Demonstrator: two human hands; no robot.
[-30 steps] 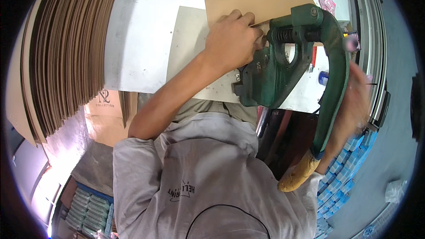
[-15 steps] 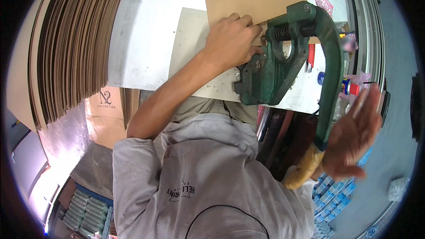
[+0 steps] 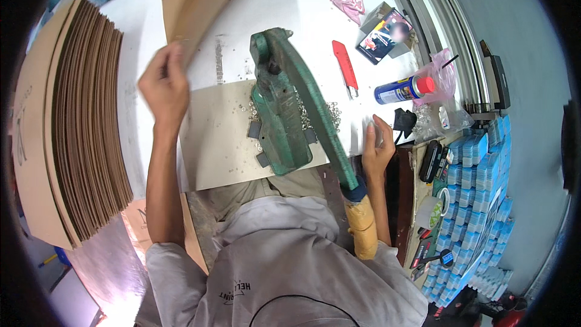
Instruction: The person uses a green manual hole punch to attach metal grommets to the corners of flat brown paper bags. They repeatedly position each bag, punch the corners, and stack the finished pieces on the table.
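My left hand (image 3: pixel 164 85) pinches the lower corner of a brown paper bag (image 3: pixel 203 9), which is smeared by motion above the left part of the table. In front of me stands a green hand press (image 3: pixel 278 109) with a long curved lever (image 3: pixel 318 112). Its handle (image 3: pixel 362 227), wrapped in yellowish tape, points toward my body. Beyond the lever, my right hand (image 3: pixel 378 148) is at the table's front edge, fingers stretched out and holding nothing. Small metal eyelets (image 3: pixel 331 116) lie scattered around the press, which rests on a beige board (image 3: pixel 212 133).
A tall row of brown bags (image 3: pixel 85 121) fills the left side. On the right lie a red cutter knife (image 3: pixel 345 66), a blue spray can (image 3: pixel 402 89), a small box (image 3: pixel 384 36) and a pink plastic wrapper (image 3: pixel 344 0). Blue-banded bundles (image 3: pixel 472 181) stand farther right.
My left hand has drawn the bag away from the press, up and to the left. My right hand has moved from beside the handle to the table edge. The view has shifted too.
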